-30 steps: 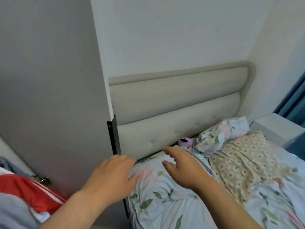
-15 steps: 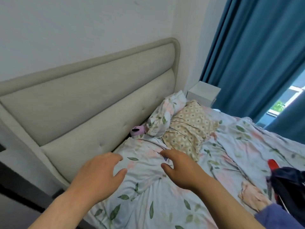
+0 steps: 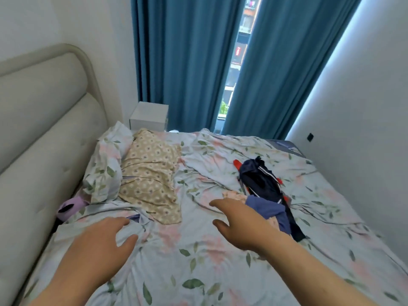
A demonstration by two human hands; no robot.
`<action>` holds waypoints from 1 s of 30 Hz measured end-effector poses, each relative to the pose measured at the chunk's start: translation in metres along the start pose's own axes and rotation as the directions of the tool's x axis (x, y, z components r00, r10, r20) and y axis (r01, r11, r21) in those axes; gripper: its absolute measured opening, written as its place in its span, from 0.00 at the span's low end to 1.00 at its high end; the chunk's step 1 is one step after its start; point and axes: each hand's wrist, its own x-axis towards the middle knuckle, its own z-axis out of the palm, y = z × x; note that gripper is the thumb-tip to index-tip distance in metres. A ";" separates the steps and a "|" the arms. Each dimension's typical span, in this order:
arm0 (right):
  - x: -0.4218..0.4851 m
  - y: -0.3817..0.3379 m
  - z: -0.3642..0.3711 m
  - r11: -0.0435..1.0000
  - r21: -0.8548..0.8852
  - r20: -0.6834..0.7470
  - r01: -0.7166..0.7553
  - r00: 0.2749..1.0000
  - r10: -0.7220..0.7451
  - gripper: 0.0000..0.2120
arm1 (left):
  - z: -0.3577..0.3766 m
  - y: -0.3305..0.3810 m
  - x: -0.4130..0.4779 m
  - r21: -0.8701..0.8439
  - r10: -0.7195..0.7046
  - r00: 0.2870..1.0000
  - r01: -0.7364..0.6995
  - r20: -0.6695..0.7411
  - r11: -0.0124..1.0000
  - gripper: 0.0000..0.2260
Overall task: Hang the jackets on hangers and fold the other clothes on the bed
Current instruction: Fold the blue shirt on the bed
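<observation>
Wide, holding nothing: left grip (image 3: pixel 97 246), right grip (image 3: pixel 240 224), over flowery bed sheet (image 3: pixel 198 272). Crumpled dark navy jacket with red trim (image 3: pixel 260 182) just past right grip, touching soft blue cloth (image 3: pixel 268 207). Grab collar, lift clear, shake flat.

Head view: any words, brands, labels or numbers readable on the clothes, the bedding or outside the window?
Nothing here reads for certain.
Red sign, outside between the curtains: one pale mark, too blurred to read.
Navy garment: white stripes only, no lettering shows.
Floral sheet and patterned pillow: prints only, no text.
</observation>
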 end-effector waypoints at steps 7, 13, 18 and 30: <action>-0.075 0.025 -0.002 0.960 0.140 -0.130 -0.244 0.956 0.262 0.24 | 0.020 0.035 0.006 -0.047 0.168 0.973 -0.163 0.155 0.986 0.20; -0.109 0.061 0.002 0.911 0.213 -0.171 -0.354 0.904 0.391 0.24 | 0.038 0.077 0.020 -0.027 0.272 0.934 -0.274 0.233 0.961 0.20; -0.131 0.119 0.009 0.849 0.318 -0.191 -0.422 0.848 0.494 0.21 | 0.077 0.145 0.044 0.038 0.382 0.878 -0.409 0.289 0.912 0.22; -0.144 0.316 0.000 0.775 0.378 -0.158 -0.506 0.790 0.592 0.19 | 0.163 0.295 0.105 0.194 0.405 0.840 -0.493 0.362 0.848 0.22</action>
